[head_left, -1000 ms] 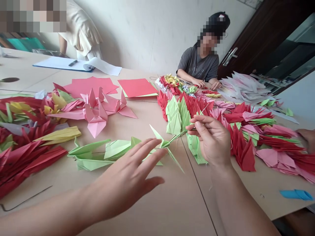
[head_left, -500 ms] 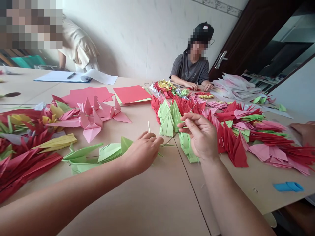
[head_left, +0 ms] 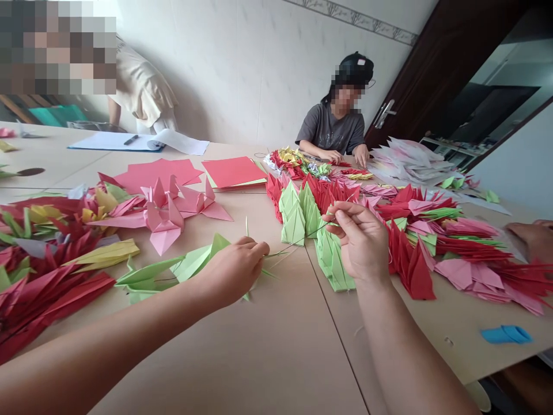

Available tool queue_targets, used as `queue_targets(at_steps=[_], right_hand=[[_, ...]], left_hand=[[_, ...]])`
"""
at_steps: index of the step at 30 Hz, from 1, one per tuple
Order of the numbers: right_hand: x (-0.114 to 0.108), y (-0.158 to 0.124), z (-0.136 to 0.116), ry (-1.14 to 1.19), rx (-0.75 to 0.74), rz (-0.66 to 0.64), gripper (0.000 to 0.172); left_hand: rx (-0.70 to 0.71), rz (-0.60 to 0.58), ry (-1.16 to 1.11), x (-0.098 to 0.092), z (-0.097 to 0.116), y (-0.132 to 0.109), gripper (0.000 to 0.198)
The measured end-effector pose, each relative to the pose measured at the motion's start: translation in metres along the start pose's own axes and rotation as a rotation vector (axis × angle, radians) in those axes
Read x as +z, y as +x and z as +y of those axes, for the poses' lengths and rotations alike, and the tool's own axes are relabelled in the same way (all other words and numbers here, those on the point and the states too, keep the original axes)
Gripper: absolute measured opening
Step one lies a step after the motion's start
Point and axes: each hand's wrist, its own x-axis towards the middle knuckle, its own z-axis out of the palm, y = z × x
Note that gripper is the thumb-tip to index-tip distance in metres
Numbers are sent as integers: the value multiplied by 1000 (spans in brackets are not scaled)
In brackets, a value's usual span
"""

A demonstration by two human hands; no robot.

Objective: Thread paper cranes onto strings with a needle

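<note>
My left hand (head_left: 235, 268) is closed around a light green paper crane (head_left: 259, 262) on the wooden table (head_left: 268, 351); only the crane's thin points stick out past my fingers. Behind that hand, more green cranes (head_left: 168, 268) lie in a row. My right hand (head_left: 360, 242) is raised a little to the right, its fingers pinched on a thin needle or wire (head_left: 317, 229) that runs back toward my left hand. A stack of flat green cranes (head_left: 330, 259) lies just under and left of my right hand.
Red, yellow and green cranes (head_left: 43, 271) are heaped at the left, pink ones (head_left: 168, 210) and red paper sheets (head_left: 233, 171) in the middle, red and pink piles (head_left: 453, 242) at the right. A seated person (head_left: 337, 129) works across the table. Another person's hand (head_left: 533, 239) rests at the right edge. A blue scrap (head_left: 505, 334) lies near the front.
My left hand went from open and reaching to closed on the green crane and drew it slightly left along the wire. My right hand has kept its pinch.
</note>
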Motion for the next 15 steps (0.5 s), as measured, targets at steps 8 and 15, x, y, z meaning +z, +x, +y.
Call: queue_targets(at_steps=[8, 15], right_hand=[[-2, 2, 0, -9, -32, 36, 13], [-7, 6, 0, -11, -83, 89, 14]], left_hand=[[30, 12, -8, 3, -1, 1, 30], [48, 24, -5, 5, -3, 1, 30]])
